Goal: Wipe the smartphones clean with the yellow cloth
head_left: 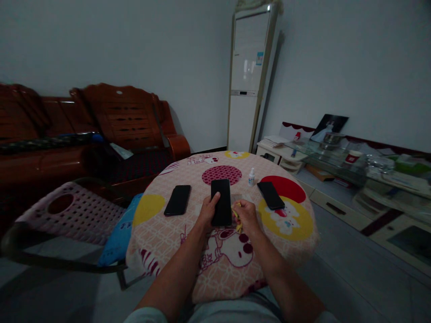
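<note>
Three black phones lie screen-up on a round table (158,233) covered with a patterned cloth. My left hand (208,211) rests on the left edge of the middle phone (221,199), thumb on its glass. My right hand (246,215) sits just right of that phone, closed around a small yellow cloth (237,216). The left phone (178,200) and the right phone (270,195) lie untouched. A small white bottle (251,177) stands between the middle and right phones.
A pink perforated plastic chair (67,211) and a blue cushion (117,233) stand left of the table. A dark wooden sofa (101,125) runs along the far left wall. A tall white air conditioner (247,80) fills the corner. A cluttered glass-topped cabinet (353,170) is at the right.
</note>
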### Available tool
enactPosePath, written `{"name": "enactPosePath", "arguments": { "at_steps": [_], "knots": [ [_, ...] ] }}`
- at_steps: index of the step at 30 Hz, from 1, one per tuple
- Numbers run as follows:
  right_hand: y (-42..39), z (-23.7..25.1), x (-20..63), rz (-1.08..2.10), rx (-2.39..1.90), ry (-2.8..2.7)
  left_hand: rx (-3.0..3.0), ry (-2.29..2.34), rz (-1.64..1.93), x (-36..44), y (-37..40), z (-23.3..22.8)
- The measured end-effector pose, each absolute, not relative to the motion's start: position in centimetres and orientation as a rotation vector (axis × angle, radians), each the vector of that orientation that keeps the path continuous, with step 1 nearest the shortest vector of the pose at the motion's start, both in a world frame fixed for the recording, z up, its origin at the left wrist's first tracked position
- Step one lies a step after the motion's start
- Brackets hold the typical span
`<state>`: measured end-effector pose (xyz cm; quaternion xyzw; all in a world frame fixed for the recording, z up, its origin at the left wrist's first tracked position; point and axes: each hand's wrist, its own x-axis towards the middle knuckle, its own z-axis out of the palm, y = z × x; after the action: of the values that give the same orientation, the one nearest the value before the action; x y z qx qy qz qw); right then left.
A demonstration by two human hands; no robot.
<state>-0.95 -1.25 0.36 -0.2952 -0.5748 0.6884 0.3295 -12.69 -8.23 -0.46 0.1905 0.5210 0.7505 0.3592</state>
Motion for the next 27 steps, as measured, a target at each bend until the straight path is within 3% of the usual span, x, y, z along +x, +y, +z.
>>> {"name": "enactPosePath", "arguments": {
  "at_steps": [27],
  "knots": [
    [-1.05, -0.11, -1.14, 1.797, -0.78, -1.522, 0.455, 1.319, 1.915, -12.72, -8.18, -0.38]
  ]
}}
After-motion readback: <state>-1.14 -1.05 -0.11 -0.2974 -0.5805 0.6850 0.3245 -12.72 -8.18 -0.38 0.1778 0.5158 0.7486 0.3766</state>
